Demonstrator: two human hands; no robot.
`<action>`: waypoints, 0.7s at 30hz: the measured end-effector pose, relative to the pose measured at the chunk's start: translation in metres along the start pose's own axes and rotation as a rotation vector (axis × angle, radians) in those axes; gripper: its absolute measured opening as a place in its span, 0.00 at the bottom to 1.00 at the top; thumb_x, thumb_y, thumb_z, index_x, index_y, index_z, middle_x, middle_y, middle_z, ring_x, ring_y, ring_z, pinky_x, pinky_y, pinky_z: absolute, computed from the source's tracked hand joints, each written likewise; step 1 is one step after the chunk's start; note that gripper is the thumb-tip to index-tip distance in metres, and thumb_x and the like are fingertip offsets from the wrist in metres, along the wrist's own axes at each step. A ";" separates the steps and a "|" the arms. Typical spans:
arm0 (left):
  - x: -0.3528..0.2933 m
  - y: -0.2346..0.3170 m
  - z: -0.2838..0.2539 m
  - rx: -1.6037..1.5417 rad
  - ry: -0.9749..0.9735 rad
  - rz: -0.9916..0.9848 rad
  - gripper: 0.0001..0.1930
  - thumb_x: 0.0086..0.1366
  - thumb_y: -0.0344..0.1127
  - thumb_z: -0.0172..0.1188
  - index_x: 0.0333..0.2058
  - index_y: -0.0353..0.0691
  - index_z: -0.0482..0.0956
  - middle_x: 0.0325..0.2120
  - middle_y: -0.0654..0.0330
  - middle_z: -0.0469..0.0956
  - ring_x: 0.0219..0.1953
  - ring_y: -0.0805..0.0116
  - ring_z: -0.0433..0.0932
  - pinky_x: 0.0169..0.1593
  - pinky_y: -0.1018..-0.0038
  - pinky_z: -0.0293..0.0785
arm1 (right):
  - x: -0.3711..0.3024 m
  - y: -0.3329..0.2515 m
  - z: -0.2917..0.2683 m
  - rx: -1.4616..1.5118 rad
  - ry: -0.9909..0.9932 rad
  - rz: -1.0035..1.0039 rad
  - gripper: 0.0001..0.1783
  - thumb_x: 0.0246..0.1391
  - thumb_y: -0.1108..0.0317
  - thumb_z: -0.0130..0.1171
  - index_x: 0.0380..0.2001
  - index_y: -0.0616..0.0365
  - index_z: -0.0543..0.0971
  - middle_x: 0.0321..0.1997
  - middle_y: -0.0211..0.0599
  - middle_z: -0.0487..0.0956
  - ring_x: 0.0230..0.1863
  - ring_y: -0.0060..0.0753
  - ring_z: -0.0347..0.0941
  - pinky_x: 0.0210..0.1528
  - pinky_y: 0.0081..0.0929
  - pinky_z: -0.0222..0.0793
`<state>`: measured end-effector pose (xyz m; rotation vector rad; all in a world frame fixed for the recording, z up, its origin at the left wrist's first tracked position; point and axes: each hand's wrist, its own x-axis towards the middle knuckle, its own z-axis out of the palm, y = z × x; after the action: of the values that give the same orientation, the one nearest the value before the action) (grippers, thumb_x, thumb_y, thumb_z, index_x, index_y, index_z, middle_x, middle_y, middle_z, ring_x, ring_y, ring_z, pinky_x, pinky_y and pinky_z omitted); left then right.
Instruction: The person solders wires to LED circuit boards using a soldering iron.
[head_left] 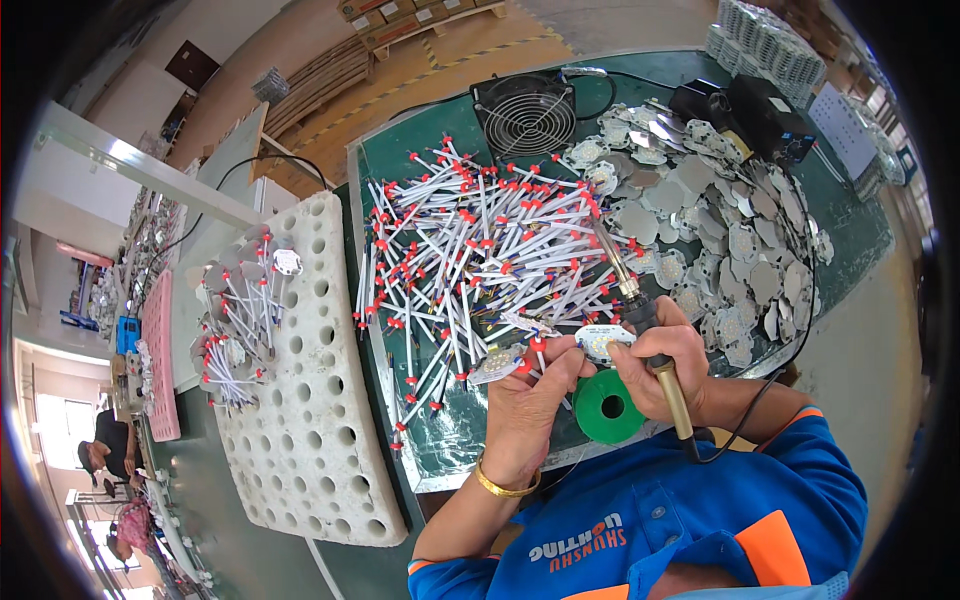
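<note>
Setting: an electronics assembly workshop on a factory floor. Indicators: a green work mat (850,225) heaped with red-tipped white wires (480,240) and round LED boards (730,230); a small extraction fan (527,112) at the far edge; a perforated foam tray (320,440) to the left; wooden pallets (330,75) on the far floor.

I see the wire pile (480,240) lying mid-table on the mat (400,180), with the fan (527,112) behind it at the far edge. The heap of round boards (720,230) lies right of the wires. The perforated tray (310,400) sits left of the mat. The solder spool (608,406) rests near, between my left hand (530,405) and right hand (665,365).
</note>
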<state>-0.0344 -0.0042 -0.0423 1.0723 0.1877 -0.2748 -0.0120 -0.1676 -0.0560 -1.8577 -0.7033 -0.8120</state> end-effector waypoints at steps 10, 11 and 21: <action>-0.011 0.016 -0.015 0.279 0.239 0.195 0.09 0.56 0.24 0.57 0.37 0.28 0.75 0.28 0.58 0.77 0.29 0.73 0.76 0.37 0.78 0.73 | -0.008 -0.004 -0.016 0.084 -0.332 -0.115 0.24 0.33 0.73 0.69 0.36 0.57 0.69 0.24 0.35 0.73 0.22 0.38 0.67 0.27 0.36 0.61; -0.016 0.014 -0.013 0.271 0.237 0.173 0.09 0.55 0.24 0.59 0.36 0.29 0.75 0.27 0.59 0.77 0.29 0.74 0.76 0.35 0.79 0.73 | -0.007 -0.009 -0.014 0.088 -0.329 -0.101 0.23 0.33 0.75 0.68 0.35 0.57 0.70 0.25 0.35 0.73 0.24 0.37 0.68 0.28 0.34 0.60; -0.017 0.002 -0.002 0.382 0.227 0.240 0.07 0.53 0.24 0.61 0.33 0.31 0.78 0.24 0.65 0.75 0.25 0.82 0.69 0.29 0.85 0.67 | -0.017 -0.018 -0.008 0.137 -0.194 0.015 0.17 0.35 0.79 0.63 0.31 0.56 0.69 0.22 0.33 0.72 0.21 0.36 0.63 0.26 0.33 0.53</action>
<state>-0.0498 0.0002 -0.0369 1.4927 0.2118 0.0319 -0.0381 -0.1702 -0.0575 -1.8300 -0.8444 -0.5634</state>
